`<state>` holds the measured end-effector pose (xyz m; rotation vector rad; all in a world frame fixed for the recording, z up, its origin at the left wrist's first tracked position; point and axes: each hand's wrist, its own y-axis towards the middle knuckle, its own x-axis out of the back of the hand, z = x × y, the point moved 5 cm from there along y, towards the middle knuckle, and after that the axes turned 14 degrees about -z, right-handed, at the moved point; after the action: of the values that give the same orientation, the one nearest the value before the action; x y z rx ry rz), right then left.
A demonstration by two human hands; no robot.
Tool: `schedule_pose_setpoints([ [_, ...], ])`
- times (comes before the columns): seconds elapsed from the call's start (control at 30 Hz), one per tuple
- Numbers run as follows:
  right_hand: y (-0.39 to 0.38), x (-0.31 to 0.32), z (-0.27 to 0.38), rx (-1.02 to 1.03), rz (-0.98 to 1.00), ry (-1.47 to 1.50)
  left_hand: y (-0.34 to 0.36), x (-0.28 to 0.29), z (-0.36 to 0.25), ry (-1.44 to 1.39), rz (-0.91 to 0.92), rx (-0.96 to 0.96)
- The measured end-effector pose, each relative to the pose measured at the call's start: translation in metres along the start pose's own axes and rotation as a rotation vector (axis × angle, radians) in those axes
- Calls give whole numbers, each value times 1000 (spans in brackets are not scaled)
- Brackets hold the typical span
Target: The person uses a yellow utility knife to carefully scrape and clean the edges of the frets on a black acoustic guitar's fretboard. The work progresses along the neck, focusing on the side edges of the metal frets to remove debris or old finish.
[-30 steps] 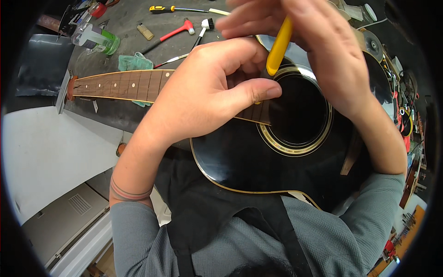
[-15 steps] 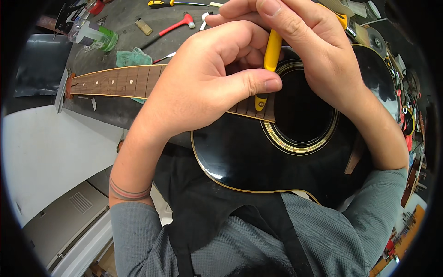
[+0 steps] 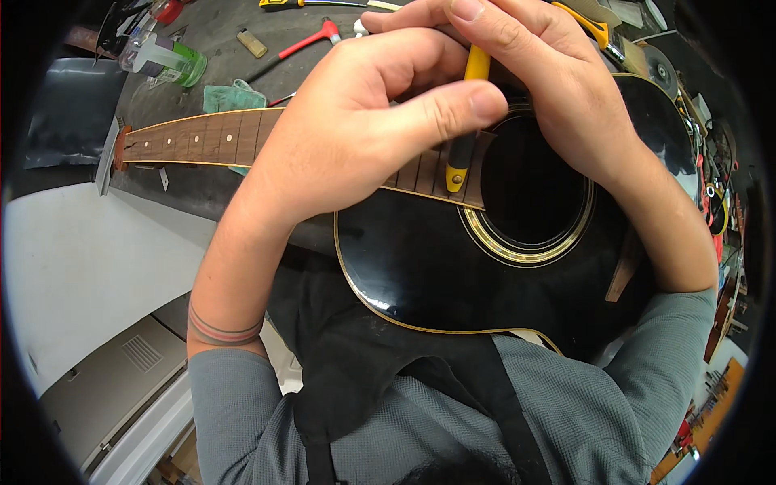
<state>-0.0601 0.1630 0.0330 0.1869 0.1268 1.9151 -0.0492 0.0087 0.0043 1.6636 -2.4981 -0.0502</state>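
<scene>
Both bare hands meet around a long, slim tool [image 3: 461, 153] with a yellow upper part, a black middle section and a yellow tip carrying a brass-coloured rivet. The left hand [image 3: 343, 133] has its fingers curled behind and its slightly blurred thumb crossing in front of the shaft; whether they clamp it cannot be told. The right hand [image 3: 554, 77] is cupped over the upper end, which it hides, so how firmly it closes there cannot be told either.

The tool is tilted slightly, its tip over the sound-hole end of the brown wooden fretboard [image 3: 194, 139] with pale round inlays; contact at the tip is unclear. The fretboard runs left from the glossy black guitar body [image 3: 420, 279], which is edged in pale binding and lies in front of the person. Just right of the tip is the dark round sound hole [image 3: 537, 190], ringed by a gold-toned rosette [image 3: 517, 257]. A brown wooden strip [image 3: 622, 279] shows beside the right forearm.

Beyond the neck, on the dark grey workbench [image 3: 214, 32], lie a crumpled green cloth [image 3: 234, 97], a red-headed hammer [image 3: 330, 31] and a small tan oblong piece [image 3: 251, 44]. A clear plastic bottle with green contents [image 3: 186, 66] is farther left. Nearest the person is a black cloth apron [image 3: 339, 396].
</scene>
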Motion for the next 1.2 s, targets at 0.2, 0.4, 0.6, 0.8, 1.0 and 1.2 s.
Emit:
schedule_pose_setpoints([
  [0.2,-2,-2,11,-64,-25,-34,1,-1,-3,92,-43,-31],
  [0.4,6,6,-13,8,14,5,5,-2,-2,153,-57,-30],
  [0.6,2,3,1,-53,-28,-113,4,-2,-1,133,-78,-16],
  [0.8,1,1,-1,111,-67,-10,2,-6,-4,34,-70,-72],
  [1.0,-1,-1,1,92,-25,42,0,-3,-4,-15,-13,-85],
  [1.2,0,2,4,-9,-8,-67,5,-4,-1,22,-33,-96],
])
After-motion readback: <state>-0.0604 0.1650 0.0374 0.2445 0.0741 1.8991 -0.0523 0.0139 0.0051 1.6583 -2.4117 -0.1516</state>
